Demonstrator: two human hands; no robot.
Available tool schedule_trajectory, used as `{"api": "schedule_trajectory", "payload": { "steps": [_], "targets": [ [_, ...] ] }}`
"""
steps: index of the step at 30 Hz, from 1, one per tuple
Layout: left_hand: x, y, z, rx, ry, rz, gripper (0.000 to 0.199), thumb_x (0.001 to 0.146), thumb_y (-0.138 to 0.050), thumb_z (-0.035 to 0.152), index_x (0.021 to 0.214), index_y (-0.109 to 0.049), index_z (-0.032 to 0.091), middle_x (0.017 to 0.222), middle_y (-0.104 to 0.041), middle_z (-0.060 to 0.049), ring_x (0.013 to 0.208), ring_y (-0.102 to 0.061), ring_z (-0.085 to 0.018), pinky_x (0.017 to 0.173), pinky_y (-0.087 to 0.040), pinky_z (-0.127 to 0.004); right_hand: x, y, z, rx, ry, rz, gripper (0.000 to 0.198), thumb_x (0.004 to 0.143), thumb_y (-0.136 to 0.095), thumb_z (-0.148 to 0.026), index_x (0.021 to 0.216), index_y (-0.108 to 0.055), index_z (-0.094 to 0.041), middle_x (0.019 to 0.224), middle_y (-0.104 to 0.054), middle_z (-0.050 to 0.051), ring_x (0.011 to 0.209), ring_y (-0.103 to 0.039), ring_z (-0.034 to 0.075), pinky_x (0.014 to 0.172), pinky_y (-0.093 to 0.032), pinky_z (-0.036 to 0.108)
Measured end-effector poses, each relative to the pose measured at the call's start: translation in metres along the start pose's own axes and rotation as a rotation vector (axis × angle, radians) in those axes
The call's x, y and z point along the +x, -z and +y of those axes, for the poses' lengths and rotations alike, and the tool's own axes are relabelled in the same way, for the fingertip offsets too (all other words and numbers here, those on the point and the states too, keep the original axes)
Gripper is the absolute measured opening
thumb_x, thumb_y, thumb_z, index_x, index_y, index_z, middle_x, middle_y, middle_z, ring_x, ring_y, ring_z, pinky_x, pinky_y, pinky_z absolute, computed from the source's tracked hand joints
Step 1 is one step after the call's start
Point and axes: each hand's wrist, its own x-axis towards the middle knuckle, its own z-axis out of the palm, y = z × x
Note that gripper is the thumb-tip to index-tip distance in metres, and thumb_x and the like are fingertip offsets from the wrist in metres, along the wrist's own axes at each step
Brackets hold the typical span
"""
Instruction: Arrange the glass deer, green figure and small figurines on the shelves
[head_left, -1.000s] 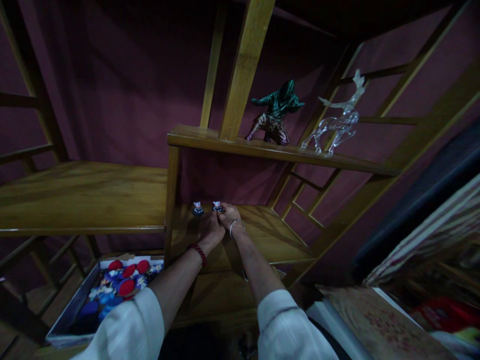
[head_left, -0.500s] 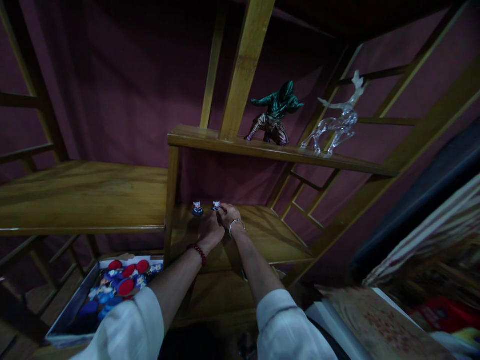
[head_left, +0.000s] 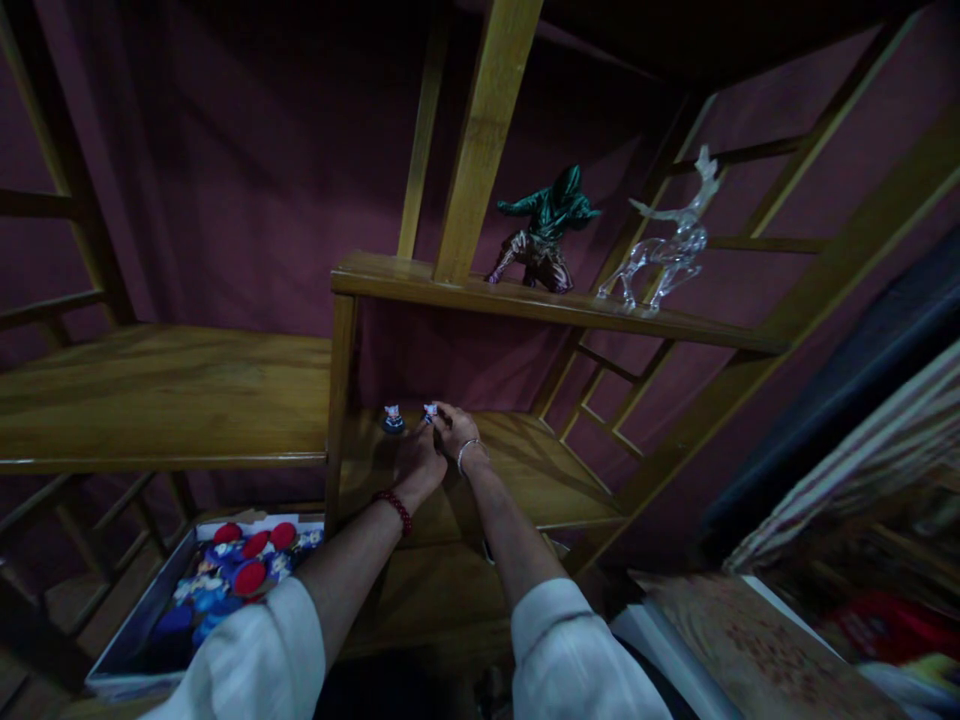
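Both of my hands reach onto the lower wooden shelf [head_left: 517, 470] and meet at a small figurine [head_left: 430, 411] with a pale head and dark body. My left hand [head_left: 420, 462], above a red bead bracelet, has its fingers closed at the near side of the figurine's base. Around its right side curl the fingers of my right hand [head_left: 456, 432], which has a silvery bangle at the wrist. A similar figurine [head_left: 393, 418] on a dark round base stands upright just to the left, apart from my hands.
On the shelf above, a green-hooded crouching figure [head_left: 546, 235] stands beside a clear deer figurine [head_left: 664, 250]. A wooden post [head_left: 343, 390] borders the left side. Lower left, an open box [head_left: 135, 625] holds several red, blue and white figures. A patterned carton [head_left: 742, 630] lies lower right.
The view has shifted slightly. My hands stay at the same figurine, with only small finger movements; the neighbouring figurine keeps its place.
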Motion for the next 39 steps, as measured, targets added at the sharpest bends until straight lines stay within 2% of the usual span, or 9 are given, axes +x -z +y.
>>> {"api": "schedule_trajectory", "payload": {
  "steps": [11,23,31,39],
  "targets": [
    [0.0001,-0.0009,-0.001,0.035,-0.011,-0.009,0.045,0.071,-0.042,0.003,0.112,-0.053,0.017,0.119,-0.056,-0.006,0.108,-0.049,-0.019,0.094,-0.034,-0.028,0.0017,-0.0002,0.001,-0.029,-0.022,-0.03,0.024,0.085,-0.047,-0.027,0.103,-0.063,-0.024,0.106,-0.063,0.002,0.098,-0.055,0.013,0.088,-0.038,0.023],
    [-0.0036,0.0052,0.0035,0.036,-0.004,-0.031,0.042,0.073,-0.041,0.007,0.113,-0.052,0.014,0.119,-0.056,-0.009,0.108,-0.048,-0.021,0.093,-0.035,-0.029,-0.0021,0.0053,-0.0051,-0.052,-0.092,-0.051,0.026,0.084,-0.047,-0.025,0.105,-0.062,-0.023,0.104,-0.063,0.003,0.094,-0.056,0.014,0.085,-0.04,0.022],
    [-0.0015,0.0008,0.001,0.047,-0.015,-0.022,0.042,0.073,-0.043,0.008,0.113,-0.052,0.015,0.121,-0.055,-0.007,0.108,-0.048,-0.02,0.094,-0.034,-0.029,-0.0007,-0.001,0.0006,-0.011,-0.089,-0.026,0.026,0.083,-0.048,-0.026,0.105,-0.061,-0.025,0.105,-0.063,0.002,0.093,-0.056,0.014,0.084,-0.041,0.023],
    [-0.0022,0.0016,0.0016,0.054,-0.011,-0.019,0.044,0.071,-0.043,0.007,0.114,-0.052,0.013,0.121,-0.055,-0.008,0.108,-0.047,-0.022,0.093,-0.035,-0.029,0.0012,-0.003,0.003,-0.039,-0.125,-0.023,0.024,0.079,-0.05,-0.019,0.098,-0.064,-0.022,0.098,-0.064,0.003,0.089,-0.058,0.015,0.084,-0.042,0.024]
  ]
}}
